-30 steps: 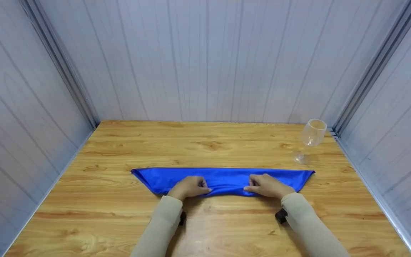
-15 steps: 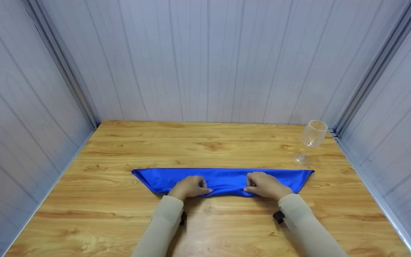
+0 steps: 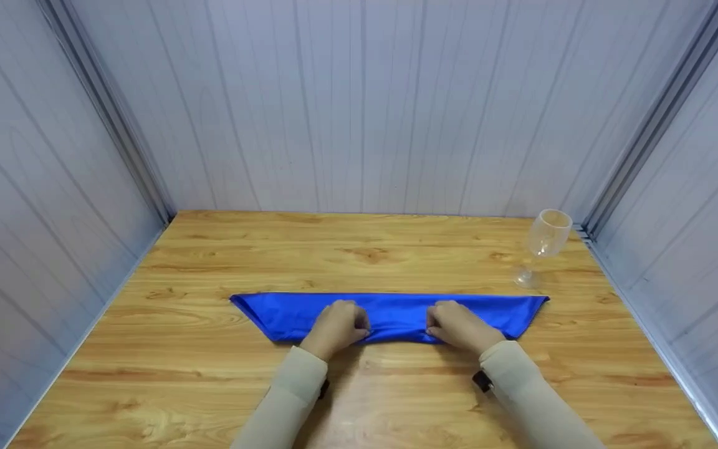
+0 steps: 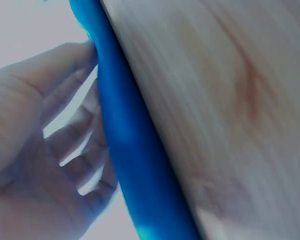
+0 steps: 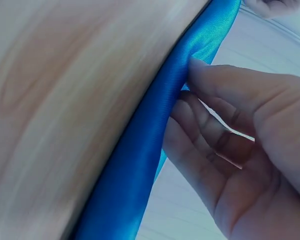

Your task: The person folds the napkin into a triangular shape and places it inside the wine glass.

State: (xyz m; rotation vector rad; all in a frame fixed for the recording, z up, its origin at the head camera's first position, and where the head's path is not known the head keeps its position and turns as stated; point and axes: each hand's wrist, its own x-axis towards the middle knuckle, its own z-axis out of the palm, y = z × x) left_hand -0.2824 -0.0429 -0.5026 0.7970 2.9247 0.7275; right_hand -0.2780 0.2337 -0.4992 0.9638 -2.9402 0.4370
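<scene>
A blue cloth (image 3: 396,307), folded into a long strip with slanted ends, lies across the wooden table. My left hand (image 3: 336,327) is at its near edge, left of the middle, and pinches it. In the left wrist view the thumb and fingers of the left hand (image 4: 50,120) meet the rolled blue edge (image 4: 127,130). Right of the middle, my right hand (image 3: 462,325) grips the same near edge. The right wrist view shows that hand (image 5: 250,135) with thumb and fingertips on the cloth (image 5: 155,120), which is slightly puckered there.
A clear stemmed wine glass (image 3: 548,236) stands upright at the back right, beyond the cloth's right end. Pale panelled walls (image 3: 359,112) enclose the wooden table (image 3: 359,255) at the back and both sides.
My left hand has turned over slightly, its knuckles higher and its thumb less visible. The right hand has rolled a little inward too, its wrist shifting left. The cloth looks nearly unchanged.
</scene>
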